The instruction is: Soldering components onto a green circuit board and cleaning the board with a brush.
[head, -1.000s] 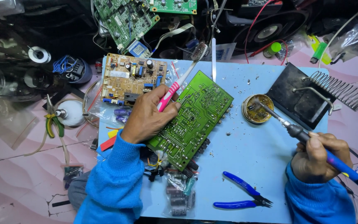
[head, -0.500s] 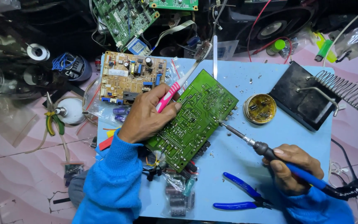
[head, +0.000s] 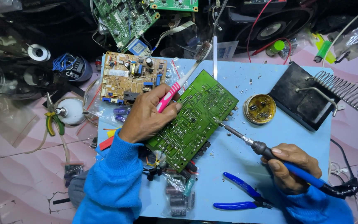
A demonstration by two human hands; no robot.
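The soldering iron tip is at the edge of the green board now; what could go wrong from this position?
1. The soldering iron in the right hand has its tip at the green circuit board; a slip might bridge neighbouring joints.
2. The left hand presses the board while holding a pink toothbrush; its fingers lie fairly close to the hot tip and could be burned.
3. The board seems to rest on loose parts, so it may rock.

Glossy green circuit board (head: 195,118), matt blue tabletop (head: 237,199)
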